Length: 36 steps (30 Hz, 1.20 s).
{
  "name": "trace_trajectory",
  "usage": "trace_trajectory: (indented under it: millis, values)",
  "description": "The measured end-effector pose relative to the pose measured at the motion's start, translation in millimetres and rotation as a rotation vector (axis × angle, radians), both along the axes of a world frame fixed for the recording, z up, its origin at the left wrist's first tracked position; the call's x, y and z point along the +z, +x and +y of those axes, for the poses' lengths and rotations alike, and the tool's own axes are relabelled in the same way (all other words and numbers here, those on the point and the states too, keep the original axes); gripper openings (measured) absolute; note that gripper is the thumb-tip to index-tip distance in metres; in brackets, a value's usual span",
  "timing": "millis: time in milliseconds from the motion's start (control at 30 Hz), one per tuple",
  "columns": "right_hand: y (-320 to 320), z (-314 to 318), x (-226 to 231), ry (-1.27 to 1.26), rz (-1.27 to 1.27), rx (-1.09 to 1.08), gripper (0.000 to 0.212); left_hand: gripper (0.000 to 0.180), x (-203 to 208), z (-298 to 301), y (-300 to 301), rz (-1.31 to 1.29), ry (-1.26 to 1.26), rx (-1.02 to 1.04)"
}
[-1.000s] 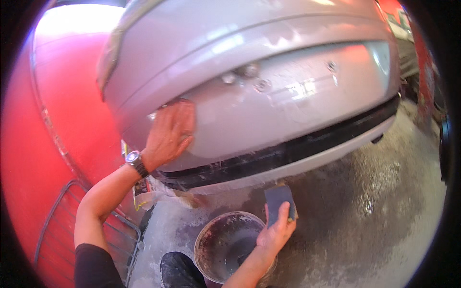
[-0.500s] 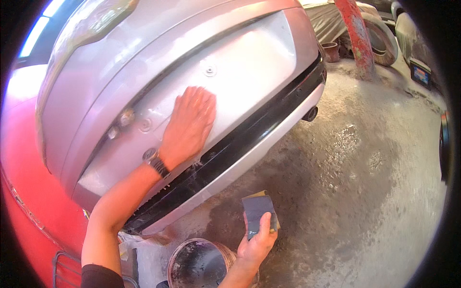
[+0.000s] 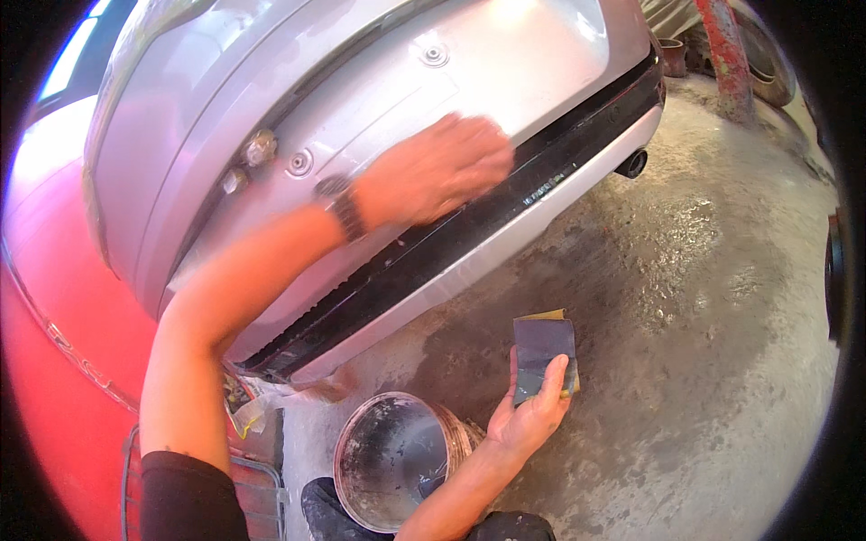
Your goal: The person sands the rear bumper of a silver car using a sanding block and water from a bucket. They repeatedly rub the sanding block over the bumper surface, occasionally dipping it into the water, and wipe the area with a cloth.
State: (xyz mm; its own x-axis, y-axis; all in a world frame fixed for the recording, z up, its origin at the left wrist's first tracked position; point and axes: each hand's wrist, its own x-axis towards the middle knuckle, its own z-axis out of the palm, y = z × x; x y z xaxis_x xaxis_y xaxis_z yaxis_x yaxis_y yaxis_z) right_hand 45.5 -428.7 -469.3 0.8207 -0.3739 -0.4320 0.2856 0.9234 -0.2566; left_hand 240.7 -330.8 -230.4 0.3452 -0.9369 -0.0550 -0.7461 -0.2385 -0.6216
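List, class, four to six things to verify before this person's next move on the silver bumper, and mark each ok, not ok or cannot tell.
1. Left hand flat on the silver bumper: ok.
2. Right hand gripping the dark sanding sheet: ok.
3. Sheet off the bumper, over the concrete floor: ok.
4. Bucket close below the right hand: ok.
5. Water in the bucket: cannot tell.
6. Bumper surface smooth under the palm: cannot tell, the hand is blurred.
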Motion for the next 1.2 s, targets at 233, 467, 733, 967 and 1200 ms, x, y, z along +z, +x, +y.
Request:
trace_trajectory:
  millis: [233,467,733,967,1200]
  values:
    - [-18.9,31.6,6.7,-0.004,-0.118,0.123,0.043,0.057,9.6,173.9,-151.6,-0.005,0.059,0.344]
    - [-55.4,86.4,19.4,-0.223,-0.288,0.472,0.040,0.063,68.7,258.1,-228.7,-0.459,-0.019,0.602]
    - [-65.4,97.2,9.0,-1.251,-0.251,0.731,0.034,0.060,94.7,316.0,-297.5,-0.436,-0.029,0.508]
    - [-71.6,137.7,-48.0,-2.046,-0.318,1.079,0.032,0.063,132.3,386.3,-340.6,-0.430,0.152,0.329]
    - [-61.6,182.7,-204.1,-2.269,-0.066,1.494,0.038,0.056,221.4,385.1,-311.8,-0.686,0.077,0.035]
